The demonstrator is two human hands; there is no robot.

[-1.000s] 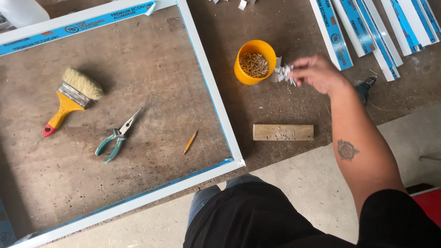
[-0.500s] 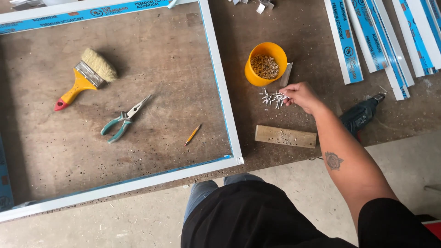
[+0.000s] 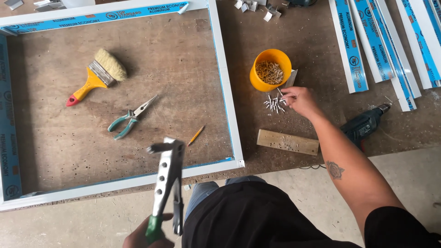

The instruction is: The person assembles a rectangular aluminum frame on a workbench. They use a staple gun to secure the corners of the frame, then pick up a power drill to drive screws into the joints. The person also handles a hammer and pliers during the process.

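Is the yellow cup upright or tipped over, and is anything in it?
Upright: the yellow cup stands on the workbench with its mouth facing up, holding rivets. How deep they go cannot be told.

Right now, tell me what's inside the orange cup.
The orange cup holds a heap of small metal rivets. Only the top layer shows; the cup's bottom is covered. The right hand picks at loose rivets beside it.

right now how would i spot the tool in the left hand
Start at the white aluminium frame on the brown workbench. Below its near rail, the left hand holds up a rivet gun: silver perforated body, green grip, unlike the small pliers inside the frame.
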